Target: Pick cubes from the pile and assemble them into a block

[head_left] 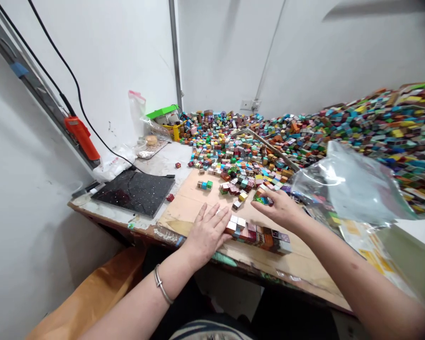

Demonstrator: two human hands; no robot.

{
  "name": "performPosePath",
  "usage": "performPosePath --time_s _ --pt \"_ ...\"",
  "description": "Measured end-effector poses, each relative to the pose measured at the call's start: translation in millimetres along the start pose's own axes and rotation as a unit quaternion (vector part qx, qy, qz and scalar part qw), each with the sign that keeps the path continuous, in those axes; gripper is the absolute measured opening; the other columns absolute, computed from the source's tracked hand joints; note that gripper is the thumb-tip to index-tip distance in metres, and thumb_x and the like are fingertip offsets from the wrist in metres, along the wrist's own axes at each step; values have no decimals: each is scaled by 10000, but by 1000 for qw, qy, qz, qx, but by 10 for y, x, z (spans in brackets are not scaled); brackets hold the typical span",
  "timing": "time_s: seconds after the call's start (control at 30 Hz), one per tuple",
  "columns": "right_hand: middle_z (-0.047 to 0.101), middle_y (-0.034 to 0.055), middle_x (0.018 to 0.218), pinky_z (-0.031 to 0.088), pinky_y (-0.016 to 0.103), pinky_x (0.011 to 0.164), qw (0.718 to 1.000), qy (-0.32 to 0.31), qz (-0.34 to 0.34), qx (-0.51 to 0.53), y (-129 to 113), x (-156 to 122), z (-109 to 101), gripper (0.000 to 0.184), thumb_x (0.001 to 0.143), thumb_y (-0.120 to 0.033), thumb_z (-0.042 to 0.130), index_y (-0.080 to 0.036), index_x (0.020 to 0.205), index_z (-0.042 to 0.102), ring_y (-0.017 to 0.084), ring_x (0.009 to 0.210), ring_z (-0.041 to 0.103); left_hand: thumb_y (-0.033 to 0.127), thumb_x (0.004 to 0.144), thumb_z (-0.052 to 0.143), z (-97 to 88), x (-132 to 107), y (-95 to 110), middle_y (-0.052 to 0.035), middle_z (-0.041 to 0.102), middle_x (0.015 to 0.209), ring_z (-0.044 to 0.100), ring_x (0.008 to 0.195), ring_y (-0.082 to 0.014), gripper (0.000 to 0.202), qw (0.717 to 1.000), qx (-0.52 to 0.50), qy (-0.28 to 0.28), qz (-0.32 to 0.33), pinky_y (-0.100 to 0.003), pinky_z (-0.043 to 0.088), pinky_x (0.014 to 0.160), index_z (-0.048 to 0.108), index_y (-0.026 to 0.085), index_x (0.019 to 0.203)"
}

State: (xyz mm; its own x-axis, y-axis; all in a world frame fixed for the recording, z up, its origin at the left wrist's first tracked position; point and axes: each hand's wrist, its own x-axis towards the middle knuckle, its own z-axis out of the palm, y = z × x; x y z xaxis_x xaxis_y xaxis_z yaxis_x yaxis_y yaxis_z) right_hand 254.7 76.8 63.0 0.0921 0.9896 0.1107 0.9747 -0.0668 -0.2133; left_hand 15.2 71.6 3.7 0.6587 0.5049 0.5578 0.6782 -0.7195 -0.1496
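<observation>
My left hand [208, 231] lies flat on the brown board [184, 203], fingers stretched out, its fingertips against the left end of a packed row of small coloured cubes [258, 234] near the table's front edge. My right hand [279, 206] reaches in from the right, its fingers closed round a green and multicoloured cube block [262, 199] just above the row. A huge heap of loose coloured cubes [304, 132] covers the table behind and to the right.
A clear plastic bag [347, 184] hangs over the right side. A black speckled slab [134, 191] lies at the left, with a red tool [81, 137] on the wall, a green-lidded yellow box [168, 120] and plastic bags at the back corner.
</observation>
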Motion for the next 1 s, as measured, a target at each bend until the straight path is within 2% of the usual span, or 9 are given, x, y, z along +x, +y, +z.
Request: performPosePath --time_s 0.1,0.27,0.4,0.53,0.7,0.83,0.9,1.0 --pt "528 102 857 412 322 768 998 11 -35 52 -62 -223 -42 474 775 -598 439 -160 816 616 207 848 512 474 765 360 -32 7 2 71 399 1372 413 1280 -163 564 1000 15 -3 0 -396 383 1088 333 273 1291" --pt "532 87 785 420 298 702 998 1 -61 28 -193 -421 43 474 808 -591 419 -157 681 560 178 760 520 482 760 361 -55 25 -4 60 412 1366 400 1293 -192 566 1000 9 -11 1 -436 343 1108 337 280 1288" --pt "554 74 808 417 285 682 995 29 -98 15 -162 -450 159 469 831 -578 397 -161 702 569 171 764 535 488 751 380 -37 40 -11 37 386 1386 375 1318 -186 586 1000 -5 -9 2 -422 313 1138 317 291 1299" --pt "566 65 817 421 273 698 988 70 -135 40 -46 -484 259 389 856 -489 423 -161 722 582 163 773 534 448 769 376 -27 57 0 85 419 1357 428 1269 -153 502 999 25 11 29 -356 405 1071 386 313 1252" --pt "574 59 834 432 281 727 982 67 -146 101 -6 -646 188 285 874 -393 432 -169 875 608 155 795 544 387 783 393 -2 70 11 113 479 1302 481 1214 -122 441 998 42 33 35 -324 478 1008 434 301 1214" --pt "579 71 838 451 276 694 976 57 -176 112 -88 -786 136 242 866 -323 444 -169 959 607 151 769 554 375 786 388 32 54 -1 84 458 1324 465 1240 -125 462 999 3 7 34 -336 464 1045 399 313 1243" --pt "584 81 856 459 281 686 974 57 -190 110 -128 -811 180 248 861 -299 441 -159 999 592 161 780 559 373 785 389 37 40 -6 61 443 1340 439 1271 -123 487 999 -28 -15 21 -342 440 1080 359 325 1269" --pt "577 95 868 460 309 688 978 68 -171 99 -161 -798 292 237 860 -292 433 -146 985 572 189 806 553 388 779 396 26 31 -7 47 434 1348 419 1291 -125 510 999 -47 -23 13 -352 429 1100 337 328 1282"
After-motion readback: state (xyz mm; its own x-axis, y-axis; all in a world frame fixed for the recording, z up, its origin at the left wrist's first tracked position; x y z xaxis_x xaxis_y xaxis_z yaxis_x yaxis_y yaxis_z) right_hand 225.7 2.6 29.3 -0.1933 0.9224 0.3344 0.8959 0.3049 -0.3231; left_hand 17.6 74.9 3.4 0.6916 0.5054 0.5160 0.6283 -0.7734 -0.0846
